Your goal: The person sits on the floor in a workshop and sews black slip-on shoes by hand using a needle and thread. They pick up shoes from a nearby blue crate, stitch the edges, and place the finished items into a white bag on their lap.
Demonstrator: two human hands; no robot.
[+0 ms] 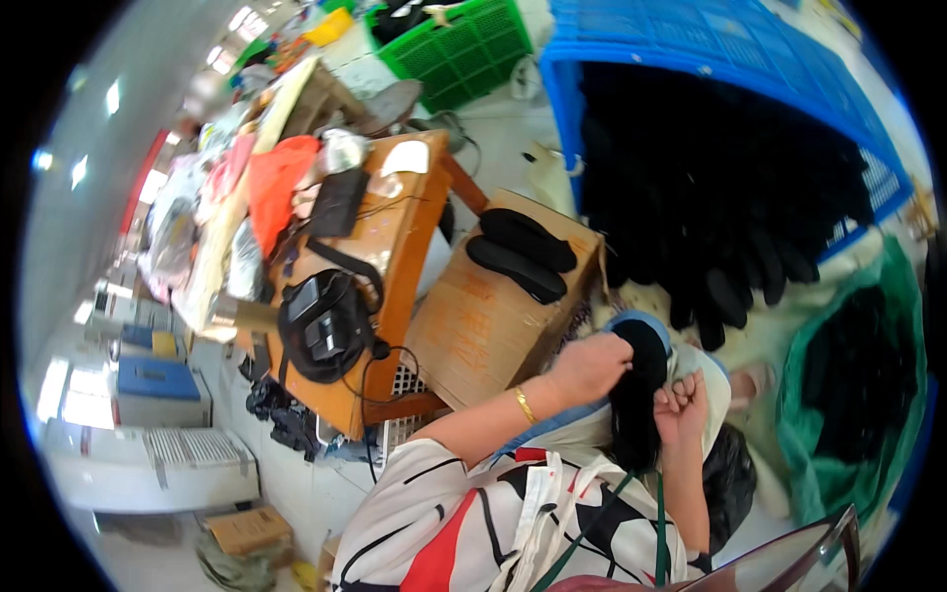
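Note:
In front of my lap is a long black cloth slipper (643, 390), held upright. My left hand (592, 367), with a gold bracelet at the wrist, is closed on its upper left edge. My right hand (681, 405) is beside its right edge with curled fingers; what they pinch, if anything, is too small to make out. A pair of black slippers (521, 254) lies side by side on a cardboard box (464, 321) to the left of my hands. Beyond my hands, many black slippers (725, 178) spill from a tipped blue plastic crate (671, 39).
At the right stands a green sack (804, 424) with black pieces inside. On the left, an orange wooden table (400, 266) carries a black bag (321, 326), a cable and an orange cloth (279, 183). A green crate (459, 64) stands at the back.

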